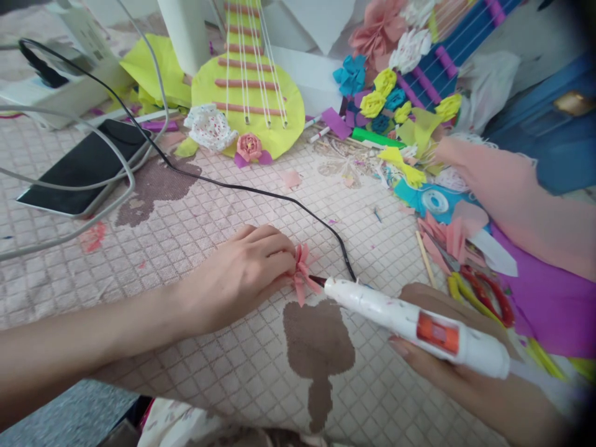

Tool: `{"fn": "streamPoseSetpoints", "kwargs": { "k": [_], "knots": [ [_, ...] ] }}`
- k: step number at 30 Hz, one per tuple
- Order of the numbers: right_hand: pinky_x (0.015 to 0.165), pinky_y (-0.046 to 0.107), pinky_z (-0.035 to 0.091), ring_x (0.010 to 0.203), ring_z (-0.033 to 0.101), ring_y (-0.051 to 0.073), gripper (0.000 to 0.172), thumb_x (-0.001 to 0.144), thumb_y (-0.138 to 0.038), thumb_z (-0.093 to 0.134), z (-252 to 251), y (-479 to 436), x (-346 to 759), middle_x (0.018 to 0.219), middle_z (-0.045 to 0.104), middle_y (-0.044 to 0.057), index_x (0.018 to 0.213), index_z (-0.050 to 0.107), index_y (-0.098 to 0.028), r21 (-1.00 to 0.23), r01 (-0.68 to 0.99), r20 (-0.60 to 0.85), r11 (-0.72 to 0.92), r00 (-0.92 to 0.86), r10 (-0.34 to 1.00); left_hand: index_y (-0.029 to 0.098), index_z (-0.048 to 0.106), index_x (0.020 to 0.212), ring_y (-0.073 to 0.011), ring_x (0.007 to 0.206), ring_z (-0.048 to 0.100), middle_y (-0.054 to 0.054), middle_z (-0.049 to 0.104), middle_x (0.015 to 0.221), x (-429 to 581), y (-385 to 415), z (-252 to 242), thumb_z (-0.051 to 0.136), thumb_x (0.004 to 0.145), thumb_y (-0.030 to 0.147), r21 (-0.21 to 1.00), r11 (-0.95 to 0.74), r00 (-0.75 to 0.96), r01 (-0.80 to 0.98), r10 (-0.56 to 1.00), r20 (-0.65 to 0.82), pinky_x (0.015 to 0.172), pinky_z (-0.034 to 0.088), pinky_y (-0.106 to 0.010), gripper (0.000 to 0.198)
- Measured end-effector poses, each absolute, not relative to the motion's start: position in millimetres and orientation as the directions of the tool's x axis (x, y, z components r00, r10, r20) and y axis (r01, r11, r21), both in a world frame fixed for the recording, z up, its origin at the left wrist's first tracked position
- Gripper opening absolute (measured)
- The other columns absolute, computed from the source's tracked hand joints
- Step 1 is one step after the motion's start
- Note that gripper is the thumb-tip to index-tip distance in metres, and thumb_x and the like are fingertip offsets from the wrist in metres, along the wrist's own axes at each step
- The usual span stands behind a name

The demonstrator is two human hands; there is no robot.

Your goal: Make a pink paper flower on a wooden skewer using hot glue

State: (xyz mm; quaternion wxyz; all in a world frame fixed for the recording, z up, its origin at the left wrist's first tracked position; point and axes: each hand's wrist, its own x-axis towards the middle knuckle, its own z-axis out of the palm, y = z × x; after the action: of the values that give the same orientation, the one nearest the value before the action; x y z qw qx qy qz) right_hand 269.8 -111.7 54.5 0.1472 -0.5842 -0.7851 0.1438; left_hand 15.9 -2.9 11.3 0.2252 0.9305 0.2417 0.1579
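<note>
At far left, a black, flat-screened device (88, 164) lies on the cloth-covered bench (386, 403). The left hand (242, 267), fingers curled together, pinches a small pink paper flower (302, 273) over the bench. A white, pen-shaped glue gun (405, 318) points its dark nozzle at the petals; contact is unclear. The right hand (470, 391) grips its body, partly closed. Purple paper (554, 292) lies at far right.

Yellow paper guitar (254, 96), 11 o'clock; speckled white flower (209, 128) and pink rose (248, 146) at its lower edge. Dark-screened device (84, 164), 9 to 10, on checked cloth (209, 211). White socket strip (69, 102), 10. Blue guitar (435, 71), 1 to 2, paper flowers (374, 104) beside. Tape roll (427, 200), pink sheet (526, 205), 3. Red-handled scissors (505, 308), 4.
</note>
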Motion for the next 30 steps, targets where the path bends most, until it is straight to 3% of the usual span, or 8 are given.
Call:
{"fn": "streamPoseSetpoints", "kwargs": {
  "k": [4,7,10,17,21,24,30],
  "knots": [
    [0.049,0.026,0.041,0.055,0.053,0.014,0.011,0.085,-0.03,0.052,52,-113,282,0.063,0.053,-0.002,0.075,0.052,-0.024,-0.477,0.852,0.014,0.215,-0.237,0.971,0.017,0.062,0.086,-0.0165,0.089,0.055,-0.004,0.062,0.089,17,0,9,0.046,0.093,0.024,0.505,-0.777,0.829,0.377,0.526,0.191,0.083,0.041,-0.033,0.02],
    [0.05,0.028,0.044,0.06,0.057,0.016,0.011,0.084,-0.032,0.054,47,-116,292,0.066,0.057,-0.001,0.076,0.053,-0.025,-0.439,0.877,0.0,0.195,-0.217,0.976,0.016,0.062,0.084,-0.0159,0.087,0.056,-0.003,0.063,0.087,18,2,7,0.049,0.091,0.022,0.531,-0.761,0.814,0.374,0.544,0.206,0.083,0.041,-0.032,0.016],
    [0.048,0.028,0.044,0.059,0.058,0.018,0.011,0.082,-0.036,0.056,42,-117,297,0.065,0.058,-0.001,0.078,0.054,-0.026,-0.387,0.901,0.089,0.197,-0.176,0.98,0.016,0.062,0.082,-0.0152,0.085,0.058,-0.003,0.064,0.085,20,3,4,0.052,0.088,0.02,0.553,-0.749,0.799,0.365,0.557,0.226,0.083,0.042,-0.032,0.012],
    [0.067,0.034,0.048,0.078,0.062,0.023,0.021,0.082,-0.04,0.055,33,-88,298,0.082,0.067,0.004,0.086,0.061,-0.02,-0.43,0.903,0.289,0.0,0.138,0.947,0.015,0.061,0.077,-0.0147,0.08,0.06,-0.003,0.064,0.079,20,6,-2,0.055,0.083,0.017,0.544,-0.765,0.764,0.344,0.565,0.312,0.078,0.045,-0.031,0.009],
    [0.06,0.033,0.044,0.066,0.059,0.022,0.033,0.08,-0.048,0.054,20,-51,310,0.069,0.064,0.005,0.08,0.062,-0.016,-0.465,0.873,0.253,-0.149,0.292,0.922,0.016,0.06,0.072,-0.0125,0.072,0.06,-0.001,0.063,0.073,20,10,-3,0.055,0.082,0.016,0.577,-0.758,0.763,0.305,0.557,0.329,0.072,0.047,-0.027,0.011],
    [0.066,0.033,0.043,0.073,0.059,0.023,0.036,0.08,-0.049,0.053,6,-25,317,0.078,0.066,0.008,0.084,0.063,-0.015,-0.496,0.861,0.344,-0.11,0.311,0.886,0.015,0.059,0.069,-0.0113,0.068,0.059,0.0,0.061,0.07,20,12,-3,0.055,0.082,0.017,0.601,-0.744,0.771,0.291,0.554,0.313,0.067,0.047,-0.025,0.013],
    [0.072,0.037,0.044,0.078,0.059,0.026,0.038,0.081,-0.047,0.053,-16,-8,323,0.086,0.067,0.014,0.094,0.061,-0.012,-0.475,0.87,0.323,-0.129,0.309,0.895,0.015,0.06,0.071,-0.0116,0.07,0.059,0.0,0.061,0.07,20,14,-1,0.055,0.084,0.019,0.614,-0.733,0.791,0.292,0.546,0.276,0.069,0.046,-0.026,0.014]
  ]
}}
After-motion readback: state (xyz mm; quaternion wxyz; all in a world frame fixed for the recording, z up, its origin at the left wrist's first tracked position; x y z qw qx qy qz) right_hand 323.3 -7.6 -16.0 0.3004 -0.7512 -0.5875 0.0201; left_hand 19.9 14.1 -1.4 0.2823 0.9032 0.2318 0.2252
